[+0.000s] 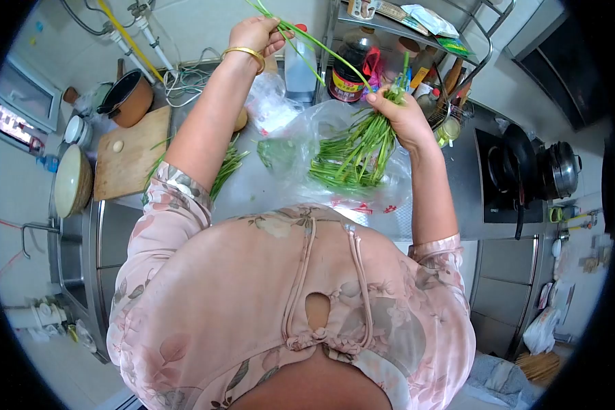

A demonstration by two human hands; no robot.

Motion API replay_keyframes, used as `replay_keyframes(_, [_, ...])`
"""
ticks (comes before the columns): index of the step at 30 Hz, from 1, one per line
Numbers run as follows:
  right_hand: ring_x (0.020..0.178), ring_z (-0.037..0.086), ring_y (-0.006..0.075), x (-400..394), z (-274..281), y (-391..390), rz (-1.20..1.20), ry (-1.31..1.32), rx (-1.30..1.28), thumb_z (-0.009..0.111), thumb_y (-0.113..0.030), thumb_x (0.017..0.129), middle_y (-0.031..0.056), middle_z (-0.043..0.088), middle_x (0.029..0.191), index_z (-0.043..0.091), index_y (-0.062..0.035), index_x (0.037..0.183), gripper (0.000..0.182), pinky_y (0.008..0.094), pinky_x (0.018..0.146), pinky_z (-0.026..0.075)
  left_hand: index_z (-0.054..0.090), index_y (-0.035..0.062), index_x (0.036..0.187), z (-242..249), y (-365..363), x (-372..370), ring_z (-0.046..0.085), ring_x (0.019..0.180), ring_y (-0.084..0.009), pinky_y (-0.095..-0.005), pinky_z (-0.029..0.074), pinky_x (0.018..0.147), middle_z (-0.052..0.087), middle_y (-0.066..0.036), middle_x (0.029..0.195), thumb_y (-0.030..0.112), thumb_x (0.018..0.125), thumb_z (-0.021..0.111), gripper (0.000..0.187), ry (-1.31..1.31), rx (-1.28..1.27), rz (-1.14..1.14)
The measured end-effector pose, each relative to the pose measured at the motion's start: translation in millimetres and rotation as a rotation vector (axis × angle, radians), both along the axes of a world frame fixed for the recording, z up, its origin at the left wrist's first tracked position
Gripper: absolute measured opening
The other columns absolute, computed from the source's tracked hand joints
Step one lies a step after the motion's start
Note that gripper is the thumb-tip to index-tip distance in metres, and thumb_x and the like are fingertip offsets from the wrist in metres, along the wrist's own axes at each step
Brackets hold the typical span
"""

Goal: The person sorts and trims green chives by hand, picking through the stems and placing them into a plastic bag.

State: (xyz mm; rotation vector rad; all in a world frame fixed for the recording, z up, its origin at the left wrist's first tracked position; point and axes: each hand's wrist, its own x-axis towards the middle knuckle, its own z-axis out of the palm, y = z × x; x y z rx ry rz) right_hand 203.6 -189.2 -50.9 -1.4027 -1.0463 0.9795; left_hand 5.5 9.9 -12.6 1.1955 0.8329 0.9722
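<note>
My left hand (261, 37), a gold bangle at its wrist, is raised near the back wall. Its fingers pinch a few long, thin green stalks (326, 53) that stretch across toward my other hand. A thick bunch of green vegetable stalks (355, 154) is gripped in my right hand (403, 116), the lower part fanning down over a clear plastic bag (294, 164) on the steel counter. More green stalks (227, 171) lie on the counter, partly hidden behind my left forearm. The exact kind of vegetable cannot be told.
A wooden cutting board (131, 154) with a small pale bulb, an orange-brown pot (130, 99) and a large bowl (74, 179) are at left. A dark bottle (352, 61) and other bottles stand behind, below a wire rack. A black wok (519, 154) sits on the stove at right.
</note>
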Motion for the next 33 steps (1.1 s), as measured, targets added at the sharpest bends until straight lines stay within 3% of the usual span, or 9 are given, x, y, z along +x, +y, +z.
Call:
replay_keyframes(9, [0.067, 0.046, 0.0077, -21, 7, 16, 0.101, 0.11, 0.089, 0.066, -0.013, 0.074, -0.0027, 0.053, 0.076, 0.055, -0.0045, 0.092, 0.023, 0.0225, 0.061, 0.038, 0.05, 0.001, 0.092, -2, 0, -8, 0.063, 0.075, -0.014, -0.0192, 0.05, 0.056, 0.062, -0.01, 0.091, 0.013, 0.086, 0.048, 0.014, 0.014, 0.032, 0.042])
replay_keyframes(15, [0.065, 0.044, 0.0067, -7, 6, 6, 0.204, -0.012, 0.021, 0.066, -0.018, 0.075, -0.0039, 0.051, 0.073, 0.059, -0.0051, 0.084, 0.018, 0.0213, 0.059, 0.035, 0.05, 0.0019, 0.09, -8, 7, -16, 0.063, 0.074, -0.0139, -0.0181, 0.049, 0.057, 0.062, -0.01, 0.09, 0.013, 0.086, 0.048, 0.012, 0.035, 0.068, 0.073])
replay_keyframes(23, [0.061, 0.043, 0.0075, 43, -8, -11, 0.01, -0.031, -0.041, 0.066, -0.022, 0.074, -0.0033, 0.049, 0.066, 0.056, -0.0079, 0.077, 0.017, 0.0213, 0.058, 0.034, 0.051, 0.0021, 0.088, 0, -3, -30, 0.063, 0.069, -0.0138, -0.0183, 0.048, 0.055, 0.063, -0.01, 0.086, 0.014, 0.085, 0.05, 0.012, 0.098, 0.204, 0.086])
replay_keyframes(27, [0.06, 0.047, 0.0103, 46, 12, -7, -0.083, -0.399, -0.119, 0.064, -0.025, 0.076, -0.0002, 0.053, 0.065, 0.059, -0.0025, 0.079, 0.023, 0.0255, 0.057, 0.038, 0.052, 0.0017, 0.087, -10, 9, -32, 0.063, 0.068, -0.0139, -0.0181, 0.048, 0.055, 0.063, -0.011, 0.085, 0.014, 0.085, 0.052, 0.013, 0.049, 0.213, 0.133])
replay_keyframes(30, [0.061, 0.049, 0.0113, 61, 1, -1, -0.185, -0.9, -0.168, 0.064, -0.025, 0.075, 0.0016, 0.056, 0.067, 0.059, -0.0008, 0.081, 0.025, 0.0276, 0.058, 0.04, 0.053, 0.001, 0.088, -6, 12, -37, 0.063, 0.068, -0.0132, -0.018, 0.048, 0.056, 0.063, -0.011, 0.085, 0.014, 0.085, 0.052, 0.013, 0.042, 0.248, 0.186])
replay_keyframes(33, [0.063, 0.05, 0.0112, 44, 10, 1, -0.191, -0.694, -0.142, 0.065, -0.024, 0.073, 0.0023, 0.057, 0.067, 0.06, -0.0003, 0.082, 0.026, 0.0278, 0.06, 0.041, 0.053, 0.0003, 0.088, -3, 7, -43, 0.062, 0.067, -0.0122, -0.0179, 0.047, 0.056, 0.063, -0.011, 0.086, 0.013, 0.084, 0.052, 0.014, 0.061, 0.276, 0.18])
